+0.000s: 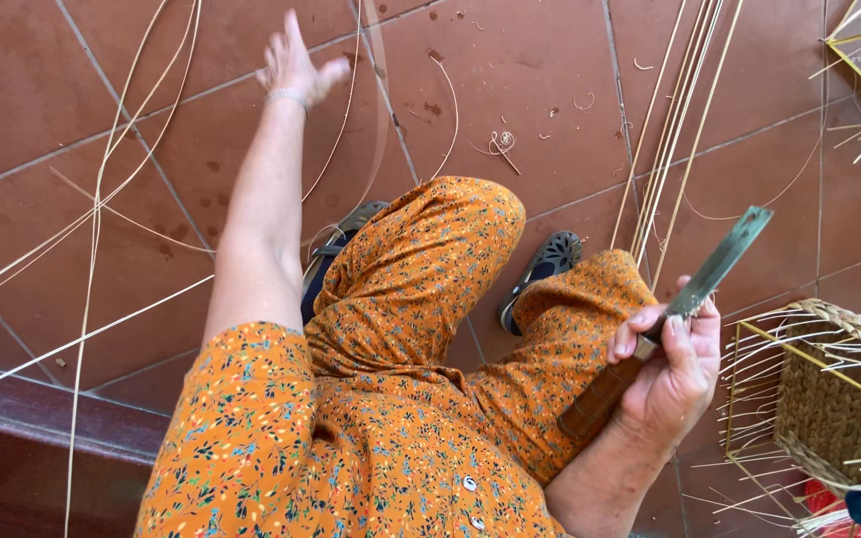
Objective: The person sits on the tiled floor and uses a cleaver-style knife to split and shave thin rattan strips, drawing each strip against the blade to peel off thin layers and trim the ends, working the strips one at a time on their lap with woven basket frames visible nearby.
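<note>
Within right hand (672, 374): knife (685, 304)

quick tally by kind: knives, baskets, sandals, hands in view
knives: 1, held in the right hand, knife
half-woven baskets on wire frames: 1
sandals: 2
hands: 2, left hand open over the floor
total: 6

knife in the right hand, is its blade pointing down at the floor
No, the right hand grips the knife by its handle with the blade angled upward.

Tiled floor (72, 110) with cane strips (675, 130)
</note>
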The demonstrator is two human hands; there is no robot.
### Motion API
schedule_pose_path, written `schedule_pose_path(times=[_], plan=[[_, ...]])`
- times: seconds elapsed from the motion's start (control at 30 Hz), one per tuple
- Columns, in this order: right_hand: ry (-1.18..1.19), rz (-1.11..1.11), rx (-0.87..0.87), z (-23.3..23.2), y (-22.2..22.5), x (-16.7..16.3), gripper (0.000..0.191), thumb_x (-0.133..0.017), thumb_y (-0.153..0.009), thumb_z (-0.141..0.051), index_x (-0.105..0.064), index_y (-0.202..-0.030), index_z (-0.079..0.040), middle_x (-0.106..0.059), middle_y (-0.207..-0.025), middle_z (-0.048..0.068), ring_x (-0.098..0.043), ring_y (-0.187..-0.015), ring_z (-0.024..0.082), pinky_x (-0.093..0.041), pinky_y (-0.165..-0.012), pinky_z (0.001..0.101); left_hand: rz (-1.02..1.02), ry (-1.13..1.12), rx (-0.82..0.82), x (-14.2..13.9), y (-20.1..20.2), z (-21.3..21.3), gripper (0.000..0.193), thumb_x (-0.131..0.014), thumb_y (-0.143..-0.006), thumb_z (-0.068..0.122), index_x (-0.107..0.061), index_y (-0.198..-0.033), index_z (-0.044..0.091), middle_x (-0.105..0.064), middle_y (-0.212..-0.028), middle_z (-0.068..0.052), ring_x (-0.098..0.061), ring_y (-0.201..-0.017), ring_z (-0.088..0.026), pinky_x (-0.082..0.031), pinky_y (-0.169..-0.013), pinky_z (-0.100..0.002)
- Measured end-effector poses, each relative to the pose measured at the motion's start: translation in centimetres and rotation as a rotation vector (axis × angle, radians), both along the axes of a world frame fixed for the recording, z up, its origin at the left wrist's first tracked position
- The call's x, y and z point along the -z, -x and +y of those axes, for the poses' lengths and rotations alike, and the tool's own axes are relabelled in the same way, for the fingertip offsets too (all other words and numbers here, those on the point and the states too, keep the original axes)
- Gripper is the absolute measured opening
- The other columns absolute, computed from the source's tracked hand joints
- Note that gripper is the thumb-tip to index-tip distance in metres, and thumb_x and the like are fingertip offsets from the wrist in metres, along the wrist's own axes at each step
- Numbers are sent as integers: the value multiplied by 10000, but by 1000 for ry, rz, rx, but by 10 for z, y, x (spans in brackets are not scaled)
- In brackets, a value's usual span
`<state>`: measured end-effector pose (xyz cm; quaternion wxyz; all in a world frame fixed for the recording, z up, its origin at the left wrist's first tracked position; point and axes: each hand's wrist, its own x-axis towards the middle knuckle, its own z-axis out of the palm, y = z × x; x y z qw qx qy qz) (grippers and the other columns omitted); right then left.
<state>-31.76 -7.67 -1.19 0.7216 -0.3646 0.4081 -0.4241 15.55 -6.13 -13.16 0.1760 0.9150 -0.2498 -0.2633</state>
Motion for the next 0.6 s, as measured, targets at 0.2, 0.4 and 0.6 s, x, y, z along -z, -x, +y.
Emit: schedule_pose_path(times=[0.2, 0.4, 0.6], plan=[[-17, 64, 1, -3, -3, -5, 370, -559, -1097, -57, -449, -1445, 8, -642, -922, 202, -589, -682, 275, -517, -654, 416, 157, -323, -117, 14, 46, 25, 1114, -761, -713, 834, -430, -1422, 40, -444, -1459, -194, -365, -1401, -347, -271, -1118, -596], [-35, 113, 2, -5, -9, -6, 407, -545, -1080, -52, -453, -1473, 2, -635, -917, 199, -583, -703, 281, -512, -646, 415, -60, -348, 30, 32, 70, 18, 966, -853, -633, 687, -525, -1276, 44, -517, -1295, -157, -440, -1258, -323, -309, -1042, -569], [-40, 159, 30, -6, -13, -8, 400, -535, -1076, -50, -455, -1464, 6, -631, -910, 199, -575, -720, 291, -501, -630, 421, -121, -342, 166, 69, 58, 24, 383, -776, -860, 260, -651, -1167, 69, -651, -1178, -164, -628, -1141, -345, -493, -952, -540]])
